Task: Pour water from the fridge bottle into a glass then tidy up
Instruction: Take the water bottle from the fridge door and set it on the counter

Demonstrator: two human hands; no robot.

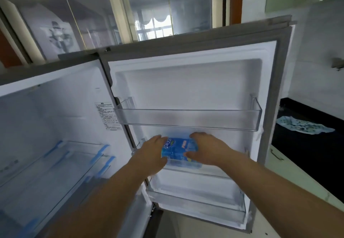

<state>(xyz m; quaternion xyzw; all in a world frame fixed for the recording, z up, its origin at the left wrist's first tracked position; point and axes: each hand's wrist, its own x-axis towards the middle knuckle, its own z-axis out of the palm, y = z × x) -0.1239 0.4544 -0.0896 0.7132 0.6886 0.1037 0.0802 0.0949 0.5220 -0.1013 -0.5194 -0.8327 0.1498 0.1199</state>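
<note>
The fridge stands open, its door (186,81) swung out to the right. A water bottle with a blue label (176,149) sits in the middle door shelf (214,172). My left hand (150,154) grips the bottle's left side. My right hand (206,148) wraps its right side, fingers over the top and thumb at the front. The bottle's cap and base are hidden behind my hands and the shelf. No glass is in view.
An empty clear shelf (188,120) hangs just above my hands, another (197,206) below. Glass shelves (55,163) fill the fridge interior at left. A patterned cloth (303,127) lies on the black counter (305,156) to the right.
</note>
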